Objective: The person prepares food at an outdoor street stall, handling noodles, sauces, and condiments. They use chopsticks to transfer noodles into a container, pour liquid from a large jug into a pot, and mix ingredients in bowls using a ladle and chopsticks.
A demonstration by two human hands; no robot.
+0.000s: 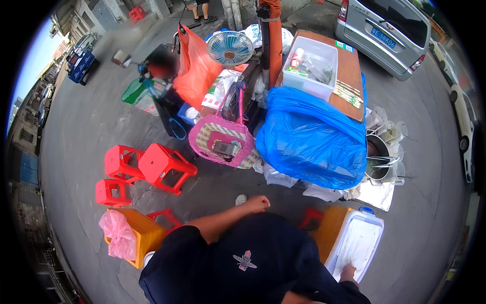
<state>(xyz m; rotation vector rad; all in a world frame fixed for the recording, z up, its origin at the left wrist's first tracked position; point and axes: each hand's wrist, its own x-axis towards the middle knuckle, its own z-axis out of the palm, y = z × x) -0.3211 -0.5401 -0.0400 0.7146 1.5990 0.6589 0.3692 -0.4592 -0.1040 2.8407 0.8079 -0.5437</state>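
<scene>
My left hand hangs in front of my dark shirt, its fingers curled in, and I see nothing in them. It is above the pavement near a light-coloured shoe. At the lower right, my right hand reaches into a pale plastic tub and touches the white sheet or cloth in it. Its fingers are partly hidden, so a grip on the sheet cannot be made out. The tub rests on an orange-yellow crate.
Ahead are a blue plastic sheet, a white bin on a brown board, a pink woven basket and a fan. A metal pot stands right. Red stools and a yellow crate are left; a van is behind.
</scene>
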